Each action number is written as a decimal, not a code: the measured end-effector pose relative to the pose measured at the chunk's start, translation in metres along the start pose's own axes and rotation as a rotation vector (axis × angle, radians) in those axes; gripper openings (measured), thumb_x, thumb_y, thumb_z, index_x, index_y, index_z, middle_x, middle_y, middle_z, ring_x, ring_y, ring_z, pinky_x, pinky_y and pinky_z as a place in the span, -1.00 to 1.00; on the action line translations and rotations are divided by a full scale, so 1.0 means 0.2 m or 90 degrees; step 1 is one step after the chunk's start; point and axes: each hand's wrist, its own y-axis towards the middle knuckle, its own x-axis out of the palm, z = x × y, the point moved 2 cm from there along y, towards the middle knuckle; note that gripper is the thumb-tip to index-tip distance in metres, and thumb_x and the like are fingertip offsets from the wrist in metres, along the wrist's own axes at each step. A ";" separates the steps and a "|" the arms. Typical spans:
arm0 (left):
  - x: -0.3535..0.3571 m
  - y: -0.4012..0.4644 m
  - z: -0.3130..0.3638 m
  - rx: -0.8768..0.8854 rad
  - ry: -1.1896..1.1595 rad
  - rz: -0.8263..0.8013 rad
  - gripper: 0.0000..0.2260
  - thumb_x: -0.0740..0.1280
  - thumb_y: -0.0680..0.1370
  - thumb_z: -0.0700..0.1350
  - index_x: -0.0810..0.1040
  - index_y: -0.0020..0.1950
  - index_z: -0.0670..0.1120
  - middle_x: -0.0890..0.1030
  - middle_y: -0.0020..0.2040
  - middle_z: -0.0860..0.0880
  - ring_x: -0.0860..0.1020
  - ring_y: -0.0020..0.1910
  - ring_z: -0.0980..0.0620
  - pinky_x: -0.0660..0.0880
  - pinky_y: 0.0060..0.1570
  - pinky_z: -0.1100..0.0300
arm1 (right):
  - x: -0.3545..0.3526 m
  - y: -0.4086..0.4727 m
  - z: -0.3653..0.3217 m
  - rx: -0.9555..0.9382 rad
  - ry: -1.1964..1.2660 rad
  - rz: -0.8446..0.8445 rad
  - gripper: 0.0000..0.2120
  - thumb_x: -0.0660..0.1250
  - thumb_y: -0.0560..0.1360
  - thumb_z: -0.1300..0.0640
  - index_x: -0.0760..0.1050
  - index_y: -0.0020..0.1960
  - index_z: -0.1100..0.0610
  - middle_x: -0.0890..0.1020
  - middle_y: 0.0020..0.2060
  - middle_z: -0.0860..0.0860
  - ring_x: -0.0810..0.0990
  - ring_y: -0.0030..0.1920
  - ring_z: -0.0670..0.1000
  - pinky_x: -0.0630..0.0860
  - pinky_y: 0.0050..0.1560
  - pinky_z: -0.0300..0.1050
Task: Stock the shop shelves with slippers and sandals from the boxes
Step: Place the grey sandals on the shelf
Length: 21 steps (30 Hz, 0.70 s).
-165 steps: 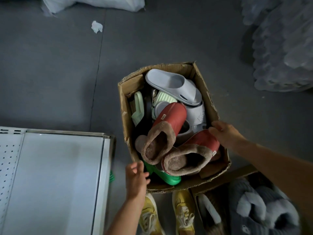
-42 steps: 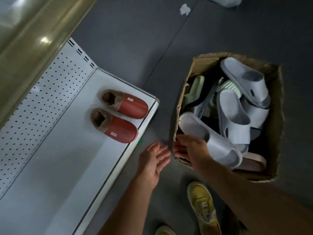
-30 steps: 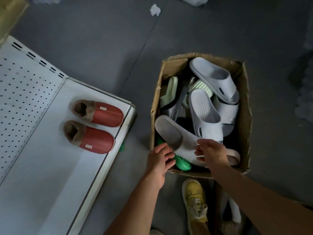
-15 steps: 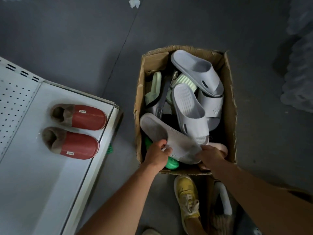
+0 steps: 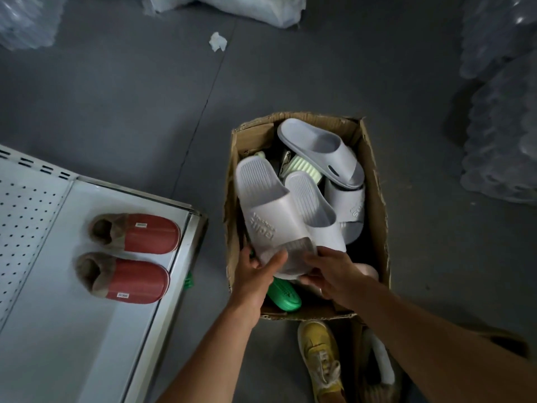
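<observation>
A cardboard box on the floor holds several slippers. Above its near end I hold a pale grey slide slipper sole down, its strap with raised lettering facing me. My left hand grips its toe end from the left, and my right hand grips it from the right. More grey slides lie in the box, with a green slipper under my hands. Two red fur-lined slippers stand side by side on the white metal shelf at left.
My yellow shoe is just below the box, beside a second box of grey fluffy slippers. Wrapped plastic bundles stand at right and along the top. A paper scrap lies on the grey floor.
Both hands turned the pale grey slide over from sole-up to strap-up and lifted it above the box. The red slippers went from the box to the shelf earlier.
</observation>
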 end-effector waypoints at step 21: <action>0.03 0.33 0.03 -0.058 -0.152 0.030 -0.70 0.35 0.52 -0.30 0.54 0.12 0.07 0.65 0.15 -0.04 0.60 0.14 -0.06 0.57 -0.10 0.03 | -0.45 0.63 -0.12 0.022 0.065 0.303 -0.71 0.36 0.47 0.24 0.48 0.18 0.28 0.59 -0.09 0.19 0.56 -0.20 0.15 0.60 -0.16 0.05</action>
